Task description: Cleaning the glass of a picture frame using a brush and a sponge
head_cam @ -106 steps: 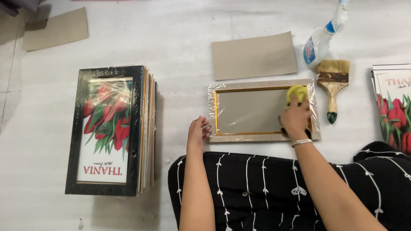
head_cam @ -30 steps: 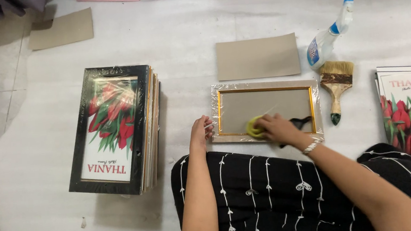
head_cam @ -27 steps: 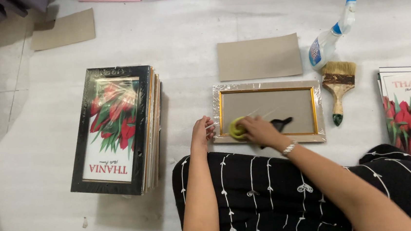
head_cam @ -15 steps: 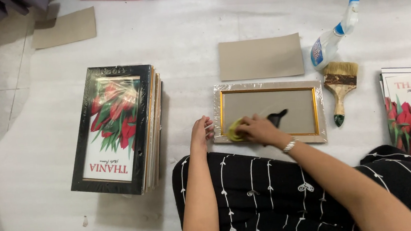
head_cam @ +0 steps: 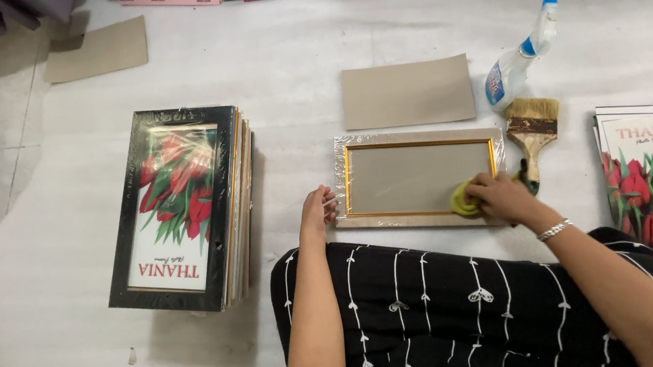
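I see a gold-edged picture frame (head_cam: 418,179) lying flat on the white floor just ahead of my lap, its long axis running left to right, glass facing up. My left hand (head_cam: 317,213) rests open against the frame's left end. My right hand (head_cam: 501,195) is closed on a yellow cloth (head_cam: 464,200) at the frame's lower right corner. Right of the frame lie a paintbrush (head_cam: 532,130) and a spray bottle (head_cam: 521,67). I judge a wide wipe could knock them, or pressing hard could crack the glass.
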